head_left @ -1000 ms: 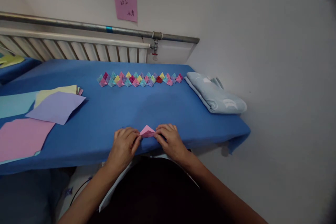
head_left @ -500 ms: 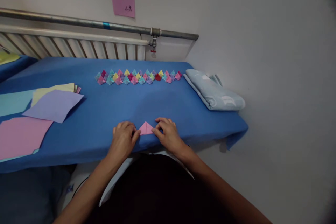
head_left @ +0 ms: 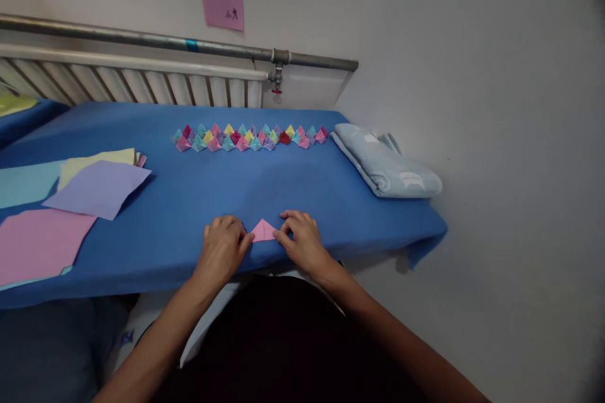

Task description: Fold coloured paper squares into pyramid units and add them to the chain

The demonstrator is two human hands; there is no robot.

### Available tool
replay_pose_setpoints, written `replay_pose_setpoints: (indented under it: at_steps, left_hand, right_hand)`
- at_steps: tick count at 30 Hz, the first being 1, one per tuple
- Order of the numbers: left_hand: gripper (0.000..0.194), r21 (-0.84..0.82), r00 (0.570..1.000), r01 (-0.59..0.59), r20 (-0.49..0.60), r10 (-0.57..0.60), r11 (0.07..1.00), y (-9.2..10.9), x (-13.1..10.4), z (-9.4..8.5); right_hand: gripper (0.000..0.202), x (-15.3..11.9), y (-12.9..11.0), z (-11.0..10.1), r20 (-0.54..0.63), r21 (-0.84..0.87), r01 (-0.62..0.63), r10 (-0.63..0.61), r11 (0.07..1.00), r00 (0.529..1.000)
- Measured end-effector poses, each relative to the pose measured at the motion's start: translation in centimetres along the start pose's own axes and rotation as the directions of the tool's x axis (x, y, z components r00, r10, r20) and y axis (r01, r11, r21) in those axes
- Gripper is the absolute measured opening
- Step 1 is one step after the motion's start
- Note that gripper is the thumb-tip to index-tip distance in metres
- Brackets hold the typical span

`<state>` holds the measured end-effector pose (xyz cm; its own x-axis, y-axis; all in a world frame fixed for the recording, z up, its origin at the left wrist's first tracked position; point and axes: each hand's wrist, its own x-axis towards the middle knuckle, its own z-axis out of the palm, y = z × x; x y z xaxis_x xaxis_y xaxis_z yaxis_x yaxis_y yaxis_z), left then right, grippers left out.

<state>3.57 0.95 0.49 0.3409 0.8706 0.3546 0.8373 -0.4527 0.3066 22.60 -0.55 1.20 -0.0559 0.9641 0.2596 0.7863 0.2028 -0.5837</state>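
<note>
A small pink paper, folded into a triangle with a crease down its middle, lies near the front edge of the blue-covered table. Its point faces away from me. My left hand pinches the left corner, thumb on top and fingers curled. At the right corner, the thumb and bent fingers of my right hand hold the paper the same way. The undersides of the fingertips are hidden. Farther back stands a band of folded paper pieces in pink, blue, yellow, purple and red.
Loose sheets lie at the left: a purple sheet, a pink sheet, a light blue sheet and a yellow one. A folded light blue blanket rests at the right end. Behind the table are a radiator and a pipe.
Both hands keep almost the same place at the corners of the pink paper. The view has shifted very slightly.
</note>
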Motion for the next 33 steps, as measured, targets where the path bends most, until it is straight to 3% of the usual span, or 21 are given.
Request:
replay_pose_setpoints:
  at_steps: [7,14,17,22,33]
  left_hand:
    - [0.021,0.035,1.000,-0.001,0.009,0.000,0.999,0.0,0.1,0.1]
    - [0.015,0.099,0.994,-0.028,-0.101,0.038,0.995,0.3,-0.2,0.4]
    - [0.008,0.135,0.976,-0.125,-0.158,0.146,0.983,0.6,-0.2,0.4]
    - [0.020,0.071,0.906,-0.406,-0.100,0.411,0.911,0.6,-0.5,0.6]
    - [0.037,0.102,0.890,-0.430,-0.122,0.440,0.897,1.0,-1.7,0.1]
  right_hand:
    - [0.017,-0.1,0.3,0.3,-0.023,-0.015,0.026,-0.027,1.000,0.999]
    - [0.018,-0.1,0.2,0.4,-0.030,-0.018,0.028,-0.028,0.999,0.999]
    - [0.018,-0.1,0.1,0.4,-0.032,-0.030,0.024,-0.025,0.999,0.999]
    - [0.019,-0.1,0.0,0.5,-0.043,-0.036,0.020,-0.022,0.999,0.999]
    - [0.025,-0.3,1.0,-1.2,-0.031,-0.125,-0.032,0.028,0.992,0.999]
